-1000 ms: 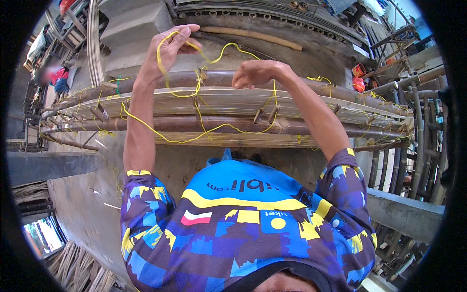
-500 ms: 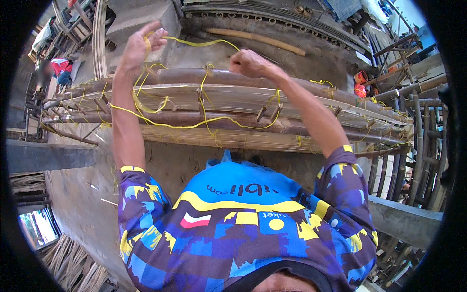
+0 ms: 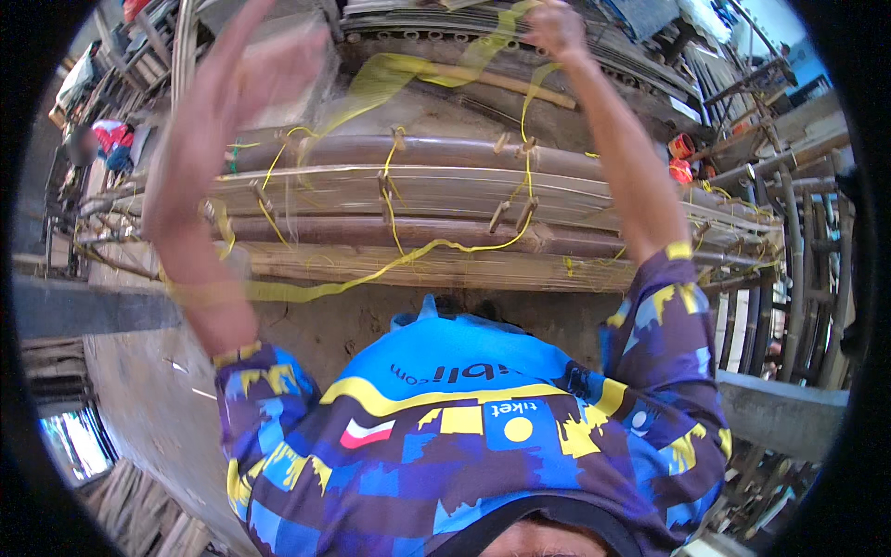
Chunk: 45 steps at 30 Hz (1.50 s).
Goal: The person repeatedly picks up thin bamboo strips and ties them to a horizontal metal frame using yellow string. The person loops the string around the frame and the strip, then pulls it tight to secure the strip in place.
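A yellow cord runs in blurred loops between my raised hands. My right hand [image 3: 557,32] is closed on the cord at the top, beyond the bamboo bundle. Motion smears my left hand [image 3: 278,70] at the upper left, so its fingers and grip cannot be made out. A slack length of yellow cord [image 3: 429,247] hangs across the near side of the bundle. Two thick dark bamboo poles [image 3: 445,150] lie lengthwise before me with thin pale strips [image 3: 464,186] between them. Small wooden pegs [image 3: 387,186] and cord lashings cross the bundle.
Past the bundle, a bare bamboo pole [image 3: 501,84] lies on the floor. Stacked poles stand along the right, near orange containers [image 3: 682,147]. A person in red [image 3: 113,137] is at the far left. A grey beam [image 3: 102,304] juts in from the left.
My right hand has moved up, away and to the right, pulling cord with it. My left arm has shifted left and blurred. The slack cord has swung lower on the near left.
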Available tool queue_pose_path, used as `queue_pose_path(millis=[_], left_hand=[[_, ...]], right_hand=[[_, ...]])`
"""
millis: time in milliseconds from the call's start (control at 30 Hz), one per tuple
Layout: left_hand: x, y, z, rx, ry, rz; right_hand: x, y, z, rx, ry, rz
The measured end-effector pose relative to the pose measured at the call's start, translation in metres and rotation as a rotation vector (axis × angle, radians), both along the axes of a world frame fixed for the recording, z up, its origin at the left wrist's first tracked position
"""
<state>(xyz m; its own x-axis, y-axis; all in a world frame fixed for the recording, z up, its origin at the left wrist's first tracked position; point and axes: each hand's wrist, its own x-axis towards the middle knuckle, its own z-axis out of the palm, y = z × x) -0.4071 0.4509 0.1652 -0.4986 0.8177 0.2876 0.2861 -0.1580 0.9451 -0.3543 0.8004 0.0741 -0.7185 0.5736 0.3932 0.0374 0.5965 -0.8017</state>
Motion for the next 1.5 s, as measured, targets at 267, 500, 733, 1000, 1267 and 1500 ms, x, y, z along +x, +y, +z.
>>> queue_pose_path(millis=[267,500,733,1000,1267,1500], left_hand=[[0.094,-0.138,-0.298,-0.857,-0.202,-0.393],[0.184,-0.302,-0.378,-0.960,-0.669,0.028],[0.168,0.068,-0.276,-0.449,0.315,0.153],[0.183,0.287,-0.172,-0.657,0.864,-0.141],[0.157,0.288,-0.206,-0.538,0.768,-0.194],[0.152,0.294,-0.198,-0.624,0.550,-0.253]], right_hand=[[0.089,0.131,-0.068,0.251,-1.084,-0.024],[0.207,0.037,-0.047,0.069,-0.084,-0.207],[0.278,-0.039,-0.136,0.192,-0.536,-0.137],[0.275,0.028,-0.014,-0.538,0.232,0.399],[0.082,0.082,0.016,0.490,-0.252,0.132],[0.132,0.113,-0.069,0.077,-0.970,0.436]])
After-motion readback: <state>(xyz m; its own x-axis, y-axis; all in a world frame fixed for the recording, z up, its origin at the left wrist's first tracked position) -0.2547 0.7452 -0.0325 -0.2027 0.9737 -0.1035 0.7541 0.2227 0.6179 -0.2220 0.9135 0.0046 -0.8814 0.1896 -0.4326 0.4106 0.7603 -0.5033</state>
